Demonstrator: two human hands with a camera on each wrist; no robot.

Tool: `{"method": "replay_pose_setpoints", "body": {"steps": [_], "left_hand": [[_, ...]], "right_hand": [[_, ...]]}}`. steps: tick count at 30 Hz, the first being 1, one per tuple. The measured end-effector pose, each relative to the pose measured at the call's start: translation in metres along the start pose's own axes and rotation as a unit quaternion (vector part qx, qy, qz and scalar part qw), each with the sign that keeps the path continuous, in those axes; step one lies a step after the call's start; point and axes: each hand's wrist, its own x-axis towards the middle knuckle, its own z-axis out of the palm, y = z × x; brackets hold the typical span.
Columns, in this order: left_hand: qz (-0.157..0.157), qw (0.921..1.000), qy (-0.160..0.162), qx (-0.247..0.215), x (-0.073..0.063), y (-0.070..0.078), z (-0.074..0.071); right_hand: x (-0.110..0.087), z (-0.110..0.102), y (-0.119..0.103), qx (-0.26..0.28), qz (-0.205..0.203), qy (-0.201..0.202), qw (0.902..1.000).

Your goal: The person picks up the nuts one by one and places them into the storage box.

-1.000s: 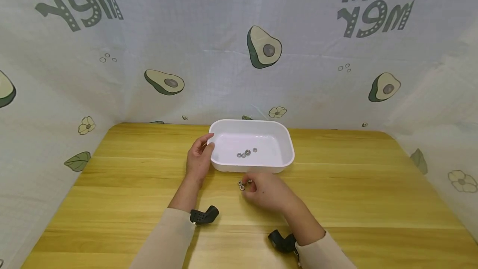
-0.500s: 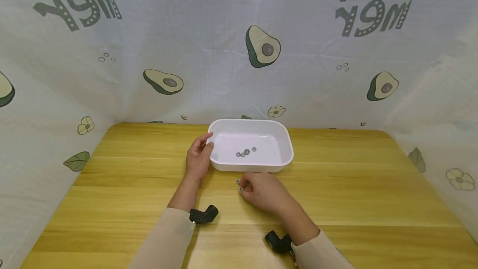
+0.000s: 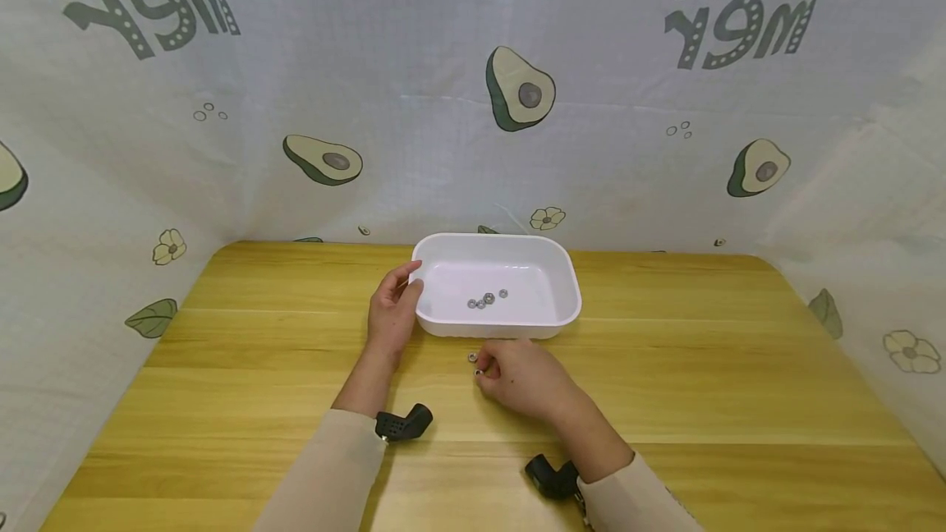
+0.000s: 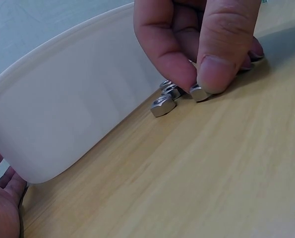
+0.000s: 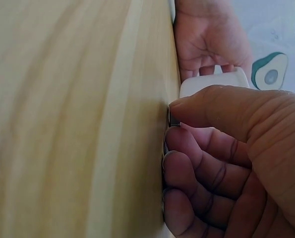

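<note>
A white plastic tray [image 3: 491, 331] stands on the wooden table with several metal hex nuts [image 3: 489, 299] on its floor. My left hand [image 3: 392, 318] holds the tray's left end, thumb at the rim. Just in front of the tray, my right hand [image 3: 528, 380] pinches one hex nut [image 4: 199, 92] between thumb and index finger, down at the tabletop. Beside those fingertips lie more loose nuts [image 4: 163, 106], close to the tray wall in the left wrist view. The right hand's other fingers are curled and hide part of the table beneath them.
The wooden table [image 3: 702, 384] extends to both sides of the tray. A pale cloth [image 3: 414, 146] printed with avocados hangs behind the table and at its sides. Black wrist cameras [image 3: 404, 424] are strapped on both forearms.
My right hand has shifted slightly left and its thumb and index finger have come together on a nut. The left hand and the tray stay in place.
</note>
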Motion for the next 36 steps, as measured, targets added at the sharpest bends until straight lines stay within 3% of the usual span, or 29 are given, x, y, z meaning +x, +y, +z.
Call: {"method": "replay_pose_setpoints", "body": {"steps": [25, 36], "left_hand": [[-0.001, 0.9999, 0.002, -0.015, 0.001, 0.003, 0.003], [-0.003, 0.9999, 0.008, -0.010, -0.001, 0.002, 0.002]], "right_hand": [[0.001, 0.000, 0.004, 0.019, 0.009, 0.002, 0.9998], [-0.006, -0.025, -0.010, 0.057, 0.023, 0.034, 0.9975]]}}
